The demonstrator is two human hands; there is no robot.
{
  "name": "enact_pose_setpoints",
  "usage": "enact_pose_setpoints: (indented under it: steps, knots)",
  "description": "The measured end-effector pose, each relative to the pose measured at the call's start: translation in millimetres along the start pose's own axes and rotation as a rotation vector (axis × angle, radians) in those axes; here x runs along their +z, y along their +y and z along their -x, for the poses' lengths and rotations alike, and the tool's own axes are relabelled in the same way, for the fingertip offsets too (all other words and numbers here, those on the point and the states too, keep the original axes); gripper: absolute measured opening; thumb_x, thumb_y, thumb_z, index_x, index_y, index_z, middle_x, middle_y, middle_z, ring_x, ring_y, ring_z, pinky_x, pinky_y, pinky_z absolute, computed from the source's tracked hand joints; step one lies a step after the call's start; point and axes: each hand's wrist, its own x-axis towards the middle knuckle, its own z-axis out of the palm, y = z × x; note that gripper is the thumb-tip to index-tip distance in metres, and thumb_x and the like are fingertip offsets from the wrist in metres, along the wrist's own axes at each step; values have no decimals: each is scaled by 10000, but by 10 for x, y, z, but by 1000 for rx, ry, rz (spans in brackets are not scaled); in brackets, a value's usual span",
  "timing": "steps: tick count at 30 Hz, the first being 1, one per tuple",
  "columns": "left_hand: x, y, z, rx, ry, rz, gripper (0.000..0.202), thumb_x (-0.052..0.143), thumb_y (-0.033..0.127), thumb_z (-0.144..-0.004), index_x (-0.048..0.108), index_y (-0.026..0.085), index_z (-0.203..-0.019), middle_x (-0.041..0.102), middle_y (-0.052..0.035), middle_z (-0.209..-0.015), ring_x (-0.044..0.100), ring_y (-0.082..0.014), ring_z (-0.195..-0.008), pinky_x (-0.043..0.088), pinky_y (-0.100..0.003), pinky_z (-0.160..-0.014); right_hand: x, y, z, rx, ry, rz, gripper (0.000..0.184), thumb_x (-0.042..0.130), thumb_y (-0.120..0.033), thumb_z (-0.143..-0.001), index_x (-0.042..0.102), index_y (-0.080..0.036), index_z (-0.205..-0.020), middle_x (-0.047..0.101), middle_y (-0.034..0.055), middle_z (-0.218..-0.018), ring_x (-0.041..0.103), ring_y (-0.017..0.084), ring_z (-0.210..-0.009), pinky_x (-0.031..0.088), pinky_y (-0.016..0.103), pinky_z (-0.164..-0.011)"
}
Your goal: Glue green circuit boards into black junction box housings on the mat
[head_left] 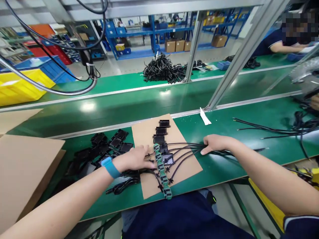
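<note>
A brown cardboard sheet [149, 186] lies on the green bench in front of me. On it is a strip of green circuit boards [161, 171] with several black cables [181, 151] running off to the right, and a column of black plastic housings [161, 131]. My left hand [136, 158], wearing a blue wristband, rests at the strip's upper end, fingers curled against the boards and cable ends. My right hand [215, 143] presses down on the bundled cables at the sheet's right edge, fingers closed over them.
A pile of black housings [104, 147] lies left of the sheet, a large cardboard sheet [25, 172] further left. Loose black cables [274, 127] trail at right. Yellow bin [20, 86] and cable heap [161, 69] sit beyond the conveyor. Another person [281, 43] works at the far right.
</note>
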Motion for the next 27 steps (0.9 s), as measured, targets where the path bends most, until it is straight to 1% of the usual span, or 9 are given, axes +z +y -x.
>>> enact_pose_setpoints:
  steps: [3,6,10,14,16,18,20,24,27]
  knots:
    - [17,-110,-334,58,-27,212,485,702,568,-752,639,179,-1034,697,-115,-954,668,-278,-896,484,-346,-776,-153,190,-256,61,355,-13,718,673,-667,-803,658,-85,-1223,671,219,-1192,626,324,-1076,466,354,-865]
    - [222,-164,-542,53,-66,349,427,715,500,-743,596,181,-1001,637,-15,-763,603,-194,-704,445,-291,-647,-248,256,-664,288,751,79,678,513,-597,-947,561,-59,-1356,585,267,-1307,519,378,-1203,415,433,-940]
    - [365,-118,-538,8,-62,347,352,710,454,-766,523,203,-928,492,75,-617,459,-129,-559,354,-254,-558,-248,246,-1064,278,777,109,470,449,-338,-1003,547,-91,-1390,545,248,-1360,478,372,-1209,388,483,-950]
    - [172,64,-414,122,-30,222,278,702,360,-807,468,214,-843,530,39,-746,495,-138,-682,387,-259,-626,-142,23,-981,103,947,-14,450,501,-397,-981,642,-92,-1279,495,250,-1442,422,402,-1285,345,553,-1019]
    - [63,140,-396,147,-72,226,244,663,345,-850,455,222,-875,525,40,-755,501,-136,-675,388,-255,-615,-45,-188,-827,-219,832,-238,463,550,-486,-953,681,-137,-1228,611,192,-1336,526,341,-1197,404,491,-999]
    - [24,165,-432,120,-162,316,202,602,346,-903,442,232,-952,518,58,-719,513,-128,-611,388,-244,-575,69,-407,-687,-519,451,-454,455,557,-542,-940,707,-191,-1188,711,106,-1153,625,256,-1021,472,395,-906]
    - [73,132,-511,82,-227,406,180,570,337,-925,447,233,-1005,515,73,-675,516,-122,-550,392,-236,-545,179,-580,-614,-635,166,-542,400,558,-526,-941,735,-202,-1096,737,48,-997,645,201,-872,479,327,-806]
    - [318,14,-656,182,-107,268,115,614,286,-905,536,205,-884,580,37,-708,568,-136,-649,430,-247,-632,309,-704,-618,-528,186,-465,244,570,-343,-939,712,-169,-843,672,6,-729,571,146,-677,400,267,-670]
    - [405,7,-659,248,-22,47,125,598,267,-931,561,201,-831,619,14,-717,591,-154,-682,420,-262,-653,319,-679,-569,-509,216,-340,156,573,-255,-931,677,-173,-849,650,5,-710,546,139,-653,359,252,-632]
